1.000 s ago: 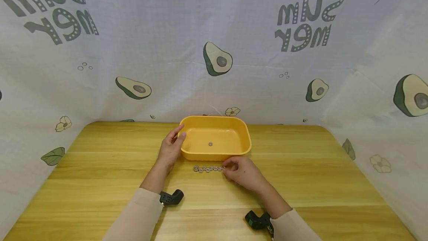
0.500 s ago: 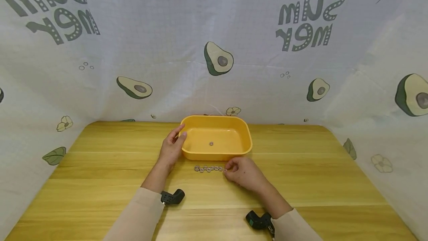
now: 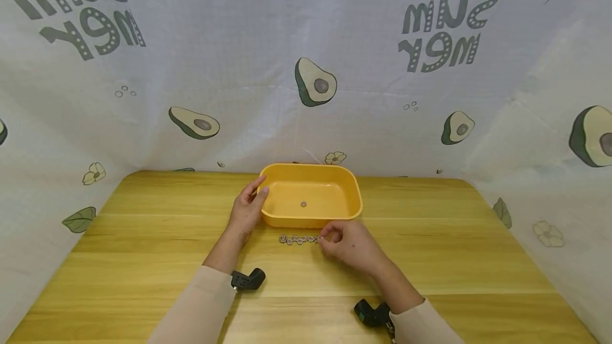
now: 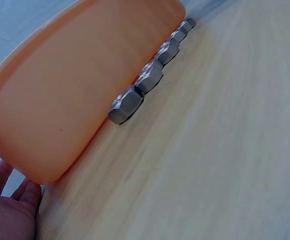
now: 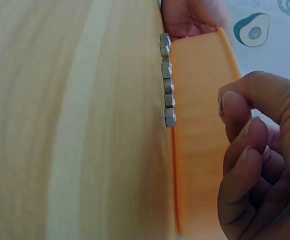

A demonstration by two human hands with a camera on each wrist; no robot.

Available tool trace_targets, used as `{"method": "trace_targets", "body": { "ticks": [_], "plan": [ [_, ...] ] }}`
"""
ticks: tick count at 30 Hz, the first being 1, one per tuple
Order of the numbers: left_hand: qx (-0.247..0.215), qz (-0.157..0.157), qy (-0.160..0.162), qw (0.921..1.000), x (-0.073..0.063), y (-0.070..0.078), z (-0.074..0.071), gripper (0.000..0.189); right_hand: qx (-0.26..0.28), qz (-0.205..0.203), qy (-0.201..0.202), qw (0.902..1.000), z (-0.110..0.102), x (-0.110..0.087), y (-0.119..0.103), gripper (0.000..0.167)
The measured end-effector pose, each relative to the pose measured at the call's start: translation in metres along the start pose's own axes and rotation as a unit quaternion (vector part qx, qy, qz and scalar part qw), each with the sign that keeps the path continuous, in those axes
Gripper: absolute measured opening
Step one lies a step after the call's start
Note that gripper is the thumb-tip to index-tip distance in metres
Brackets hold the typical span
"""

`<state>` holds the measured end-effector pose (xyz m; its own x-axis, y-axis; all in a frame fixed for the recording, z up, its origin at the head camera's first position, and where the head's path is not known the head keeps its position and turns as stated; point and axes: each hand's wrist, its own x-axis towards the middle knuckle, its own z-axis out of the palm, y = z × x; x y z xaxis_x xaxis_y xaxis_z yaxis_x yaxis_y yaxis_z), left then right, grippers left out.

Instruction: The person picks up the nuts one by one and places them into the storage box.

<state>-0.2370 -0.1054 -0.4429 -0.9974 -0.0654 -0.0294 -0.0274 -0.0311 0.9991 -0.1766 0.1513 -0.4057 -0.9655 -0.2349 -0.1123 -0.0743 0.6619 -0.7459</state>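
Observation:
A yellow plastic tub, orange in both wrist views, stands on the wooden table. My left hand holds its left end, thumb over the rim and the other fingers along the outside. One small metal nut lies on the tub's floor. In front of the tub runs a row of several hex nuts, the largest nut at its left end. My right hand is at the row's right end, close to the tub's front wall. Between its thumb and index finger it pinches a nut, mostly hidden by the fingertips.
The wooden table reaches out to both sides of the tub. Behind it hangs a pale curtain printed with avocados. Black wrist cameras sit on both forearms.
My right hand has pinched the nut at the row's right end and lifted it slightly. My left hand stays on the tub. The whole head view has shifted a little.

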Motion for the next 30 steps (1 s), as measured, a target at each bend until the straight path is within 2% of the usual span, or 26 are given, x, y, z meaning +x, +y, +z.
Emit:
{"method": "trace_targets", "body": {
  "ticks": [7,16,30],
  "plan": [
    [0.001,0.006,-0.004,1.0000,-0.001,0.000,-0.001,0.046,-0.025,-0.019,0.036,0.9988,-0.007,-0.002,-0.007,0.008],
    [0.007,0.006,-0.005,0.9999,-0.001,0.001,-0.001,0.046,-0.059,-0.040,0.059,0.9957,-0.021,0.007,-0.016,0.010],
    [0.013,0.002,-0.006,0.9999,0.001,-0.001,-0.001,0.047,-0.076,-0.039,0.040,0.9955,-0.040,0.046,-0.026,0.015]
  ]
}}
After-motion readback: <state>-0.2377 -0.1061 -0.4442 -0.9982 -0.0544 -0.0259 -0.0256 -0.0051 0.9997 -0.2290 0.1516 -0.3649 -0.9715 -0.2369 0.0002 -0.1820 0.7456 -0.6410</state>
